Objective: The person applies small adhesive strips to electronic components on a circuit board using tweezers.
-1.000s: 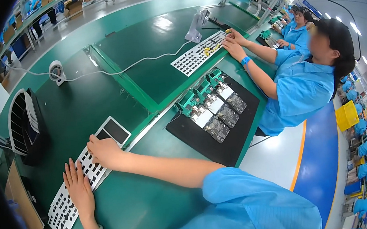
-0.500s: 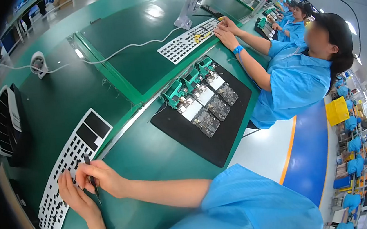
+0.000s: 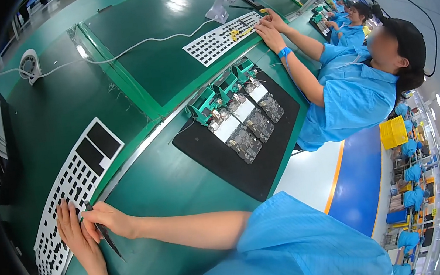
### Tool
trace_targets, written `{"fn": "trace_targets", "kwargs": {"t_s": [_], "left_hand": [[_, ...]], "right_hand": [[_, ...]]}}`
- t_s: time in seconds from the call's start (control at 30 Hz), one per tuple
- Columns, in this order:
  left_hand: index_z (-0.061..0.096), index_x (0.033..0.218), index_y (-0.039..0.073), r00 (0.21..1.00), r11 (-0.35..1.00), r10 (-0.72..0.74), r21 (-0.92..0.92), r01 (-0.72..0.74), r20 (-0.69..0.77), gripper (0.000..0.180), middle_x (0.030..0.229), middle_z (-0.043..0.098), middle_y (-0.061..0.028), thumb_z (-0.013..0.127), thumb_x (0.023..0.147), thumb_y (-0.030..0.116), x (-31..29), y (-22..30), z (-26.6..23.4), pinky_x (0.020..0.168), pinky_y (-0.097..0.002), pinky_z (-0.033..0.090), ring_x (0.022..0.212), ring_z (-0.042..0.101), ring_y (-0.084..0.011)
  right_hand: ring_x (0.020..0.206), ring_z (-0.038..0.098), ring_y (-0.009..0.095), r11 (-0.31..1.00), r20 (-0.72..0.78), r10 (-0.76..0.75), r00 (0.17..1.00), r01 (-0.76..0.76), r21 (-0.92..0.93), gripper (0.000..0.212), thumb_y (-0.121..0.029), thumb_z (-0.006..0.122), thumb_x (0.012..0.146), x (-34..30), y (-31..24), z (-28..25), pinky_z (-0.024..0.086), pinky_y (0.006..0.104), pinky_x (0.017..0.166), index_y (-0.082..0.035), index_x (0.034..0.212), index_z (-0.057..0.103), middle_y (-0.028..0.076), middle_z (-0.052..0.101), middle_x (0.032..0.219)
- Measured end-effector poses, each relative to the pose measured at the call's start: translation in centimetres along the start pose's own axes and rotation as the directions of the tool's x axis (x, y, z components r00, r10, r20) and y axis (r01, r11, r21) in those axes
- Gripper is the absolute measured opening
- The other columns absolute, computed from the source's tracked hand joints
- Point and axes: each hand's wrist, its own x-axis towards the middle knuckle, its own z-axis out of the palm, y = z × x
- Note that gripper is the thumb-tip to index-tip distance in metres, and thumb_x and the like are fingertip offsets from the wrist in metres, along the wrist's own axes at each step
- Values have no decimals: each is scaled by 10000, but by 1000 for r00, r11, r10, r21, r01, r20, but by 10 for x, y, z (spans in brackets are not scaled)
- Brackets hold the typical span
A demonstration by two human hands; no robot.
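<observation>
A white sheet with rows of small black pieces (image 3: 75, 178) lies on the green table at my left. Over its near edge my left hand (image 3: 79, 235) rests with straight fingers, the fingertips touching the sheet. My right hand (image 3: 109, 221) is closed around a pair of black tweezers (image 3: 111, 240). Their pointed end slants down toward me, away from the sheet. The fingers of both hands nearly meet, and what lies beneath them is hidden.
To the right, a black mat (image 3: 217, 159) carries several circuit boards (image 3: 245, 143) in green clamps (image 3: 205, 106). A co-worker (image 3: 345, 90) handles another white sheet (image 3: 209, 46) beyond. A white cable (image 3: 149, 40) crosses the table. A small white round device (image 3: 30, 67) stands far left.
Both hands have shifted slightly left and down in the picture. The tweezers have turned so more of their length shows. The view itself has shifted, bringing a dark object in at the lower left.
</observation>
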Motion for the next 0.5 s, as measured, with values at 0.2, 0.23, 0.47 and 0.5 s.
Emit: {"fn": "trace_targets", "kwargs": {"t_s": [0.2, 0.23, 0.47, 0.5], "left_hand": [[438, 1178, -9, 993, 989, 106, -105, -99, 57, 369, 1272, 392, -117, 365, 838, 115, 1, 4, -4, 1008, -398, 185, 1216, 300, -285], [438, 1178, -9, 993, 989, 106, -108, -99, 58, 369, 1272, 392, -117, 365, 838, 115, 1, 4, -4, 1008, -398, 185, 1216, 300, -285], [402, 1214, 8, 988, 994, 110, -11, -109, 107, 432, 1296, 360, -115, 281, 885, 261, 3, 5, -4, 1019, -387, 156, 1246, 245, -282], [390, 1225, 14, 987, 993, 109, 29, -113, 119, 436, 1300, 356, -115, 281, 885, 265, 4, 7, -5, 1021, -391, 147, 1251, 234, -284]], "right_hand": [[517, 444, 90, 998, -32, -23, 999, 21, -54, 449, -288, 356, 844, 0, 5, 3, 351, 210, 503, -45, 490, 487, 43, 508, 513], [517, 444, 90, 998, -34, -22, 999, 20, -54, 449, -288, 356, 844, -1, 5, 3, 351, 210, 503, -45, 490, 487, 43, 508, 513], [497, 455, 90, 995, -75, -25, 997, 18, -97, 473, -258, 353, 854, -3, 5, 5, 356, 210, 486, -24, 474, 510, 45, 505, 497], [501, 457, 86, 995, -90, 12, 996, -21, -100, 472, -259, 348, 858, -4, 3, 6, 355, 202, 484, -30, 477, 505, 40, 507, 501]]}}
